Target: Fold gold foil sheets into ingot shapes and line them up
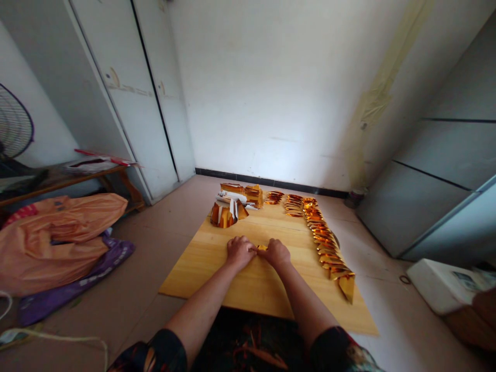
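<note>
A small piece of gold foil paper (262,248) lies on the wooden board (217,268) between my two hands. My left hand (240,251) presses on its left side with fingers curled, and my right hand (276,253) pinches its right side. Most of the paper is hidden under my fingers. A long curved row of folded gold foil pieces (327,248) runs along the board's right side. A loose bundle of gold foil sheets (227,213) sits at the far left of the board, with a stack of gold sheets (253,195) behind it.
An orange plastic bag (58,237) on purple cloth (73,287) lies on the floor at left. White wardrobe doors (127,98) and a low wooden bench (65,181) stand beyond. A fan (13,124) is at far left. A white box (445,284) sits at right.
</note>
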{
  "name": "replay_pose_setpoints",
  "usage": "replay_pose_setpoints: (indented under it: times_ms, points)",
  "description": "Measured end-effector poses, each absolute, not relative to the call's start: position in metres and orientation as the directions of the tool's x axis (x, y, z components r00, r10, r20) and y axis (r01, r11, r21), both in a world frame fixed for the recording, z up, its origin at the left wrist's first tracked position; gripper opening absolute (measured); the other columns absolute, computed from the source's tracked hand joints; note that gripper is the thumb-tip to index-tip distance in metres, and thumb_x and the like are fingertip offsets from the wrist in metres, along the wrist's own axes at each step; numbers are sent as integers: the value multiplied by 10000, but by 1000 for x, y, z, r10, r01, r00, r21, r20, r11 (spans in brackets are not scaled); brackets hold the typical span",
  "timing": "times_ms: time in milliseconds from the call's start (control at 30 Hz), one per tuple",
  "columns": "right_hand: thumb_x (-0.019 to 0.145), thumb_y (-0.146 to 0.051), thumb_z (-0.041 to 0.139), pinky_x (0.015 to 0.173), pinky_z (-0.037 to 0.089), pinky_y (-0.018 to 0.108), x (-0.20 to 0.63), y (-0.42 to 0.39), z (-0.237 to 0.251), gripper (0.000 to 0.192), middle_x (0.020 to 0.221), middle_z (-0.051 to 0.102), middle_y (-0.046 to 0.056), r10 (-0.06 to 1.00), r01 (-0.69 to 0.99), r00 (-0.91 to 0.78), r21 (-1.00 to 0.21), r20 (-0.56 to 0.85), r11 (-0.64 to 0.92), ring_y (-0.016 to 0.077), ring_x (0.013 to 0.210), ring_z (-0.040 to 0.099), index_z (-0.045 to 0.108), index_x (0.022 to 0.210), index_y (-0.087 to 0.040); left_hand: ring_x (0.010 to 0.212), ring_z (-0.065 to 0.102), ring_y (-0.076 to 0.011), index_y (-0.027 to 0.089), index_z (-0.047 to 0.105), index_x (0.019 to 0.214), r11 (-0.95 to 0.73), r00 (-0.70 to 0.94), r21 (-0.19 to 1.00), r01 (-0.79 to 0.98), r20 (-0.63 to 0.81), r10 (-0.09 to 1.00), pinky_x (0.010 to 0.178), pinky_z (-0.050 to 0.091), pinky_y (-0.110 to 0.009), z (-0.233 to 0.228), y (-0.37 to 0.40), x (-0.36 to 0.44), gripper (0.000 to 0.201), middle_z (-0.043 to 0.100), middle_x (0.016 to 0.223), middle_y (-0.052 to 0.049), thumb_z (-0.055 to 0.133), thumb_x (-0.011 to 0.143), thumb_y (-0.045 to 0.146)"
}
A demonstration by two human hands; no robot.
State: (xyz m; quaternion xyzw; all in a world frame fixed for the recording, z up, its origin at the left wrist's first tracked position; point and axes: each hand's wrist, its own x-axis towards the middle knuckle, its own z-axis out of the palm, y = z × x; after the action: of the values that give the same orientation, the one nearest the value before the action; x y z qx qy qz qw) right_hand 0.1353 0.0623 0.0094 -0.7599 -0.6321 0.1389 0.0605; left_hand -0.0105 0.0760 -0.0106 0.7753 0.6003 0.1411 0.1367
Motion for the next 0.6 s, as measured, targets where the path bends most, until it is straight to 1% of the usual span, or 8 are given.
replay_pose_setpoints:
  times_ms: [67,200,333,433,500,600]
  points:
    - [730,-555,617,744,462,312,136,62,9,547,1055,634,173,977,944,159,-269,-142,-193,281,950,629,611,1052,-113,1029,499,-202,362,726,840,-239,234,398,886,61,970,948,318,-372,-11,76,-9,133,636,1004,13,628,751,365]
    - [735,-420,639,724,444,279,140,63,9,383,1047,639,141,976,941,147,-281,-161,-188,245,943,626,621,1003,-147,1037,499,-195,377,727,834,-252,247,421,872,68,967,956,311,-367,-13,77,-12,138,630,1032,24,629,758,316]
    - [740,-313,629,697,408,247,144,63,10,255,1006,649,113,979,936,124,-307,-161,-169,212,925,611,628,940,-155,1048,492,-186,412,720,883,-317,320,421,850,68,945,954,308,-353,-15,79,-19,217,625,1050,35,574,810,268]
    - [740,-228,601,665,378,224,150,62,7,158,936,652,84,984,925,93,-352,-151,-142,176,868,598,630,877,-157,1038,495,-184,435,711,907,-364,366,414,834,78,927,949,311,-356,-16,80,-24,252,620,1041,37,525,850,275]
    - [729,-201,601,641,359,211,154,62,4,152,919,638,65,991,919,48,-383,-123,-92,150,818,583,624,873,-158,1041,495,-185,434,708,920,-375,375,412,830,85,923,954,308,-365,-17,78,-26,258,615,1048,35,512,857,279]
    - [725,-198,614,624,341,200,160,61,-1,218,939,610,41,996,917,-54,-398,-72,21,123,778,561,612,940,-171,1061,489,-193,404,703,950,-409,403,410,815,106,909,969,300,-373,-16,75,-28,213,608,1077,27,589,800,305]
